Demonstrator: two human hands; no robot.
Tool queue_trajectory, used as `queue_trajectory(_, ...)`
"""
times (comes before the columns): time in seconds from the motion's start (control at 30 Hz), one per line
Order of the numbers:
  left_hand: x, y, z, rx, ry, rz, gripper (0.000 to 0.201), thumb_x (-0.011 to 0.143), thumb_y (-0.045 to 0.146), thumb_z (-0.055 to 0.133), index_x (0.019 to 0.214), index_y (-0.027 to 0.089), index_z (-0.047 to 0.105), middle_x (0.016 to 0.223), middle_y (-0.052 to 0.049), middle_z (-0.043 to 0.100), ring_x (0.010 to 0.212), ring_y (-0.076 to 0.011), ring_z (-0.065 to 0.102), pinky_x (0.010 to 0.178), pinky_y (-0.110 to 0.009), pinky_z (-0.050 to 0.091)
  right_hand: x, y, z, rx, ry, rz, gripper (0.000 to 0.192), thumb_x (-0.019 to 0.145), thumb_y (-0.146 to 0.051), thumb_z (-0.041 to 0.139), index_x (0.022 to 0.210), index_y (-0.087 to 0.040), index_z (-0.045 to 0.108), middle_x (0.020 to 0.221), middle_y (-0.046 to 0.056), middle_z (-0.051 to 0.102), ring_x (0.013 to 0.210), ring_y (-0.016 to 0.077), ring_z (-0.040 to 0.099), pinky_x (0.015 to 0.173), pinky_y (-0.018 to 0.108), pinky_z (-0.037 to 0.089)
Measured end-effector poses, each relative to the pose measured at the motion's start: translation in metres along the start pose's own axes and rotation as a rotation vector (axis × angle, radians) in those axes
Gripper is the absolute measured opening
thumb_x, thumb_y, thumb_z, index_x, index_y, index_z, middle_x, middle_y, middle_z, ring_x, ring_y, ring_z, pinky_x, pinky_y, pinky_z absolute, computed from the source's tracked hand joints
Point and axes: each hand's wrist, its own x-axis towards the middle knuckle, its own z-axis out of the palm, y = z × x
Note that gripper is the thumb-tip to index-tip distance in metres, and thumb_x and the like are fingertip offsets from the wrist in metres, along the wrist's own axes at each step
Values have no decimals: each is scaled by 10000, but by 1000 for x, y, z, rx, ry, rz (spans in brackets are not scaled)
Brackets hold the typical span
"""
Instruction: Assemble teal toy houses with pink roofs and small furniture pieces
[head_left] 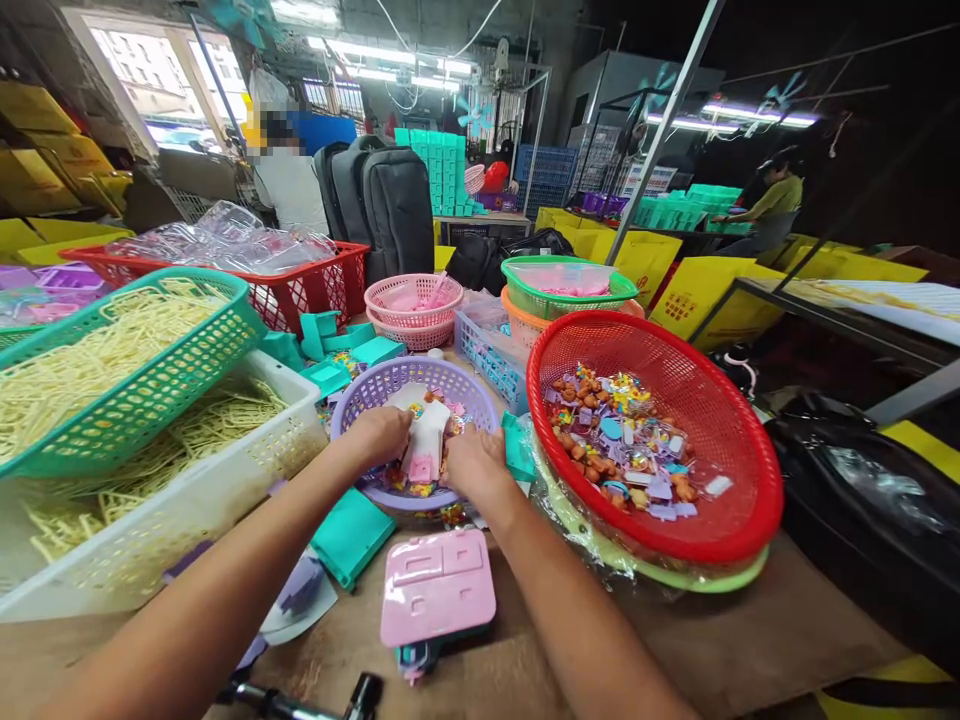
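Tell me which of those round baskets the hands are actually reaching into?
The purple basket in the middle. Both the left hand and right hand are inside it, on a white piece. The big red basket sits untouched to its right.

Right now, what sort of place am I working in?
Most likely a small toy assembly or packing workshop. Both hands are in a purple basket of tiny parts, a red basket holds small colourful pieces, and stacked teal boxes stand behind.
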Motion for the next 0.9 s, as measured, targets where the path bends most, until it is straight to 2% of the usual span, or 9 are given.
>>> queue_trajectory(0.13,2,-9,7,-70,-2,-38,279,937,362,575,1050,116,642,965,-77,690,886,-195,662,852,-403,521,11,3,6,126,-39,-51,297,642,-239,837,906,-143,740,1135,203,686,1046,349,660,907,463,454)
queue_trajectory(0.23,11,-19,7,-166,49,-111,228,931,294,557,1025,106,645,897,-90,702,824,-211,674,778,-370,526,34,6,15,319,-71,-102,254,666,-311,833,860,-184,729,961,99,743,890,252,700,745,310,501)
queue_trajectory(0.3,16,-22,4,-245,135,-162,230,912,229,509,1049,102,642,887,-128,717,823,-251,685,739,-352,513,48,9,22,461,-41,-110,183,790,-338,737,905,-198,709,891,40,749,817,183,699,686,246,492)
queue_trajectory(0.37,17,-23,-1,-323,261,-202,274,909,211,449,1098,120,625,987,-147,721,917,-270,680,780,-349,504,59,13,28,582,31,-77,161,879,-298,634,976,-177,676,923,40,746,821,157,695,687,226,492)
queue_trajectory(0.47,14,-21,-7,-422,461,-245,335,930,215,365,1181,144,575,1180,-136,670,1082,-247,626,907,-346,481,65,18,35,728,141,-12,181,932,-261,542,1044,-137,612,969,82,735,841,159,702,711,238,508)
queue_trajectory(0.57,11,-19,-10,-505,581,-257,376,908,198,352,1238,151,525,1200,-113,652,1050,-205,627,910,-315,486,66,20,39,856,203,25,200,961,-296,492,1075,-147,559,924,69,727,762,150,715,681,243,527)
queue_trajectory(0.73,7,-19,-13,-611,613,-180,350,813,170,375,1089,157,589,1090,-99,668,960,-215,626,867,-333,499,58,14,32,929,360,88,163,936,-243,516,1090,-199,548,963,38,715,831,151,708,771,274,542)
queue_trajectory(0.8,9,-21,-11,-638,594,-114,291,775,182,401,993,180,594,1007,-82,670,918,-231,613,859,-365,494,55,10,28,920,416,82,128,913,-268,577,1028,-212,582,953,23,719,897,157,698,816,269,534)
queue_trajectory(0.9,20,-24,-5,-610,530,-5,221,777,237,427,949,216,563,942,-61,651,873,-244,609,809,-372,493,55,6,26,913,451,32,126,884,-327,646,950,-224,616,893,-13,724,847,135,704,780,219,534)
